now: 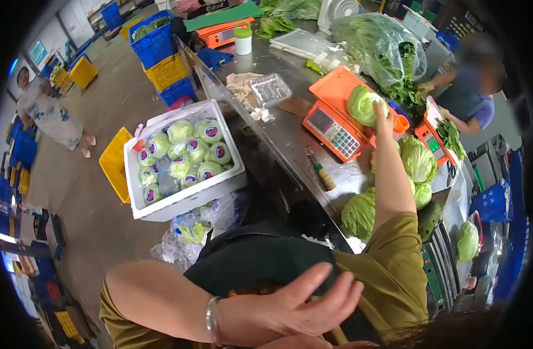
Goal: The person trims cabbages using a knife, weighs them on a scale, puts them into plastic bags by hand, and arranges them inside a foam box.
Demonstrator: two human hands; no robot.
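Note:
My right hand grips a round, pale green head of lettuce at the pan of an orange digital scale. Whether the lettuce rests on the pan or hangs just above it, I cannot tell. Held in front of my body, my left hand has its fingers loosely bent and apart, with nothing in them. More lettuce heads lie beside and under my right forearm. Near the scale is a tool with a wooden handle.
A white foam box of wrapped, labelled heads stands left of the metal table. A clear plastic tray and bagged greens lie on it. Across it, a co-worker handles greens at another scale. Another person stands far left.

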